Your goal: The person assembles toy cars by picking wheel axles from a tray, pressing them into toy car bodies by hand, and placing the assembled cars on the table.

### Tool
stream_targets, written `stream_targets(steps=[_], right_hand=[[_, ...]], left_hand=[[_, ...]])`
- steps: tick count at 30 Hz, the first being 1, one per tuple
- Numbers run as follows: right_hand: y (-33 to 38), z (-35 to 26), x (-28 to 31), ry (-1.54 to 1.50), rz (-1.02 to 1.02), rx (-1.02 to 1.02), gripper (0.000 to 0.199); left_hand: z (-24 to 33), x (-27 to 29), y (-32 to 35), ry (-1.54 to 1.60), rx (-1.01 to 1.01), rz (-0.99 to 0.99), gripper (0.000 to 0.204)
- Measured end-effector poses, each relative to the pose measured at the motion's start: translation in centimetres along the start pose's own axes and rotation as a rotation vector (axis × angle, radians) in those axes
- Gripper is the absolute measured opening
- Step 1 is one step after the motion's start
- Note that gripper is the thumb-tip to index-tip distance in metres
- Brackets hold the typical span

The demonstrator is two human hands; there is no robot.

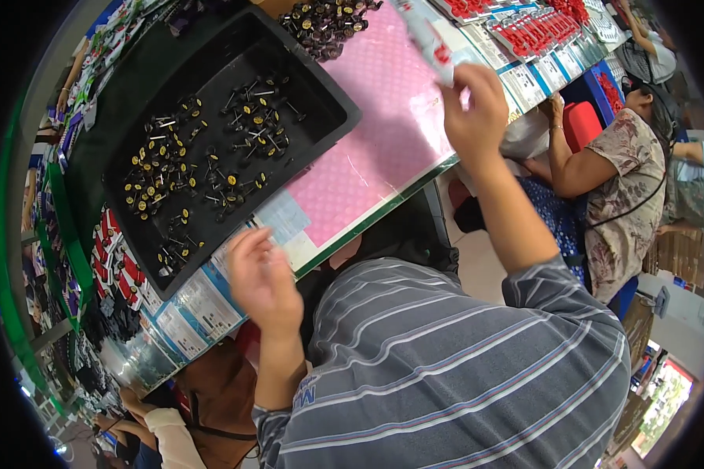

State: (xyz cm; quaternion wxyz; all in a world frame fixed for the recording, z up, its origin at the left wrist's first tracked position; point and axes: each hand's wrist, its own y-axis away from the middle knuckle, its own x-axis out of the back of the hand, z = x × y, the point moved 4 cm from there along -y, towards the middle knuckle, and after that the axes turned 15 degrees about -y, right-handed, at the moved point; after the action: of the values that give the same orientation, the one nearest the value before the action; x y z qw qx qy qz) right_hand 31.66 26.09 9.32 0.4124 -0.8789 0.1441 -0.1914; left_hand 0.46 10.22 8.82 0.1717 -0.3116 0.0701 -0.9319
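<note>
My right hand (473, 109) is raised over the table's far right part and is shut on a long white packet with red marks (426, 35). My left hand (262, 273) hovers at the near table edge, fingers curled and blurred, beside the corner of a black tray (321, 86). I cannot tell whether it holds anything. The tray contains several small black parts with gold centres and thin pins (211, 160). Printed blue and white cards (203, 305) lie just below my left hand.
A pink dimpled sheet (383, 148) covers the green-edged table. More black parts (325, 23) are heaped at the far edge. Cards with red pieces (536, 31) lie at the upper right. A person in a floral top (622, 187) sits on the right, and another person's arm (164, 438) shows at the lower left.
</note>
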Motion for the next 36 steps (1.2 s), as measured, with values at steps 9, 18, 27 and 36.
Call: stream_targets(steps=[9, 18, 27, 36], right_hand=[[-0.8, -3.5, -2.6, -0.272, -0.513, 0.100, 0.030], [-6.9, 10.8, -10.0, 0.126, -0.488, -0.390, 0.050], [-4.5, 13.1, -11.0, 0.292, -0.547, -0.125, 0.030], [-2.6, 8.7, -3.4, 0.110, -0.433, -0.233, 0.034]], left_hand=[[-3.1, -4.9, -1.9, 1.258, 0.348, -0.256, 0.057], [-2.3, -0.5, 1.5, 1.067, 0.292, -0.206, 0.056], [-3.0, 0.0, 3.2, 1.052, 0.319, -0.187, 0.057], [-3.6, -2.3, 3.1, 1.047, 0.286, -0.288, 0.052]])
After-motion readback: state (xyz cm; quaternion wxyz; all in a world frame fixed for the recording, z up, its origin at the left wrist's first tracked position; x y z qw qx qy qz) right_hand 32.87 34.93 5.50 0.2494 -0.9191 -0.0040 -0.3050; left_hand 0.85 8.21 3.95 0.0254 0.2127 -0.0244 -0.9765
